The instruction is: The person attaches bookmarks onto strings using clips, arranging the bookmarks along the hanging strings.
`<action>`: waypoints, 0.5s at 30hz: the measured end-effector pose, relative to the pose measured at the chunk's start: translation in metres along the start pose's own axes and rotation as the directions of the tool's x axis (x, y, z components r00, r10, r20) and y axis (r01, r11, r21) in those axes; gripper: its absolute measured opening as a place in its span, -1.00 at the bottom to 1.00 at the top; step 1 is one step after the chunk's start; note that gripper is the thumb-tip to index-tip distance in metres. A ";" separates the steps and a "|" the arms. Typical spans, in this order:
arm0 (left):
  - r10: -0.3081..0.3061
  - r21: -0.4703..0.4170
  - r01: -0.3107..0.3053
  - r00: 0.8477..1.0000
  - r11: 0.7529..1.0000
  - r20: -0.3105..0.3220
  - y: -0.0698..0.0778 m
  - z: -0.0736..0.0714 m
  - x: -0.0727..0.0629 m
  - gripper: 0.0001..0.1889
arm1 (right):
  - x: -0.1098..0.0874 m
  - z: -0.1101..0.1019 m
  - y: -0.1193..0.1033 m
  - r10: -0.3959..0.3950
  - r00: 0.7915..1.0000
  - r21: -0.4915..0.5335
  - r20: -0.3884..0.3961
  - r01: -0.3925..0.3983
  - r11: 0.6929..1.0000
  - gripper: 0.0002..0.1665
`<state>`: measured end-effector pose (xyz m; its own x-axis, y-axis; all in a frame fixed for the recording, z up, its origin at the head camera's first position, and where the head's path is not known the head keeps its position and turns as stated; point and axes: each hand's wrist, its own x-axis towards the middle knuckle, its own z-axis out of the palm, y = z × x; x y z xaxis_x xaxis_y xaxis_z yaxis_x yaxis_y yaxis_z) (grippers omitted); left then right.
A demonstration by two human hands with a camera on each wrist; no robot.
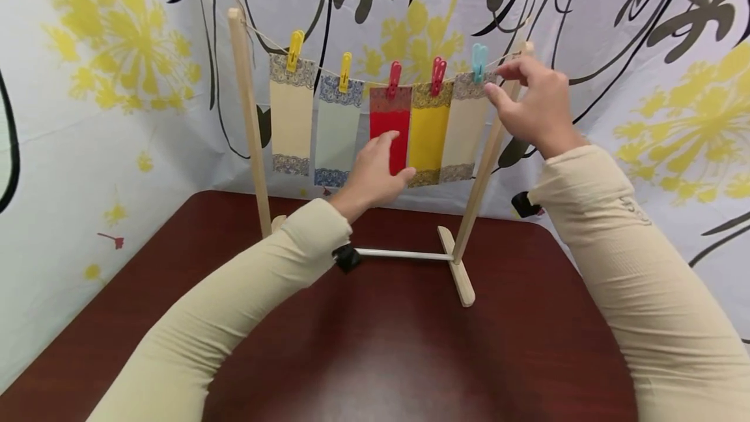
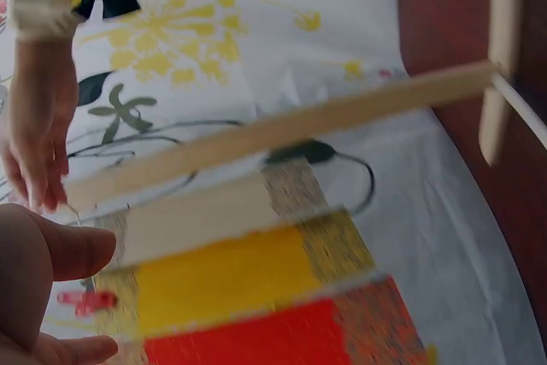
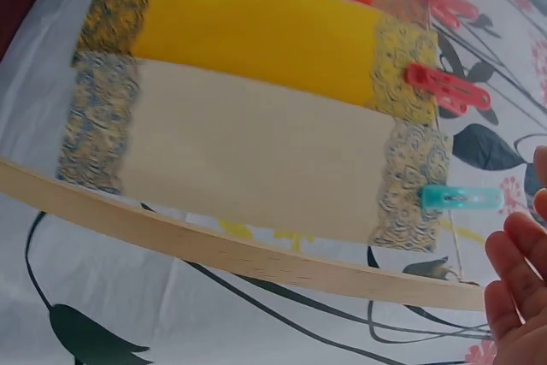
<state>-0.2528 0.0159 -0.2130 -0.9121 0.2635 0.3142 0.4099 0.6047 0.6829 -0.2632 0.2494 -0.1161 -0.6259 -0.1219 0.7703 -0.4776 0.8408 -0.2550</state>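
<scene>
Several lace-edged paper cards hang by clothespins from a string. My left hand (image 1: 375,171) is in front of the red card (image 1: 400,129), thumb and fingers apart, holding nothing. My right hand (image 1: 539,106) is beside the top corner of the rightmost cream card (image 1: 465,126), near its teal clothespin (image 1: 479,62). In the right wrist view its fingers (image 3: 517,267) lie apart from the teal clothespin (image 3: 463,197) and grip nothing. Red clothespins (image 1: 395,79) hold the red card and the yellow card (image 1: 430,132).
Two wooden posts (image 1: 249,109) carry the string, joined low down by a white rod (image 1: 404,254). The stand's right foot (image 1: 463,285) rests on the dark red-brown table (image 1: 375,350). Yellow clothespins (image 1: 295,51) hold the left cream card (image 1: 291,122) and a pale blue card (image 1: 337,132). Patterned cloth hangs behind.
</scene>
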 end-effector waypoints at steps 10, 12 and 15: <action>0.154 0.101 -0.143 0.982 0.985 -0.107 -0.061 -0.024 -0.045 -0.36 | -0.060 0.018 0.021 -0.053 0.997 0.016 -0.057 0.054 0.998 -0.66; 0.196 0.158 -0.175 0.972 0.972 -0.131 -0.072 -0.027 -0.054 -0.37 | -0.075 0.021 0.025 -0.059 0.996 0.025 -0.069 0.061 0.998 -0.68; 0.254 0.286 -0.200 0.953 0.937 -0.164 -0.088 -0.028 -0.067 -0.37 | -0.101 0.024 0.032 -0.044 0.994 0.045 -0.097 0.049 0.998 -0.70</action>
<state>-0.2271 -0.0759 -0.2760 -0.7637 0.2811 0.5812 0.5637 0.7291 0.3881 -0.2298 0.2756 -0.2161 -0.5413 -0.1070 0.8340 -0.5346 0.8094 -0.2431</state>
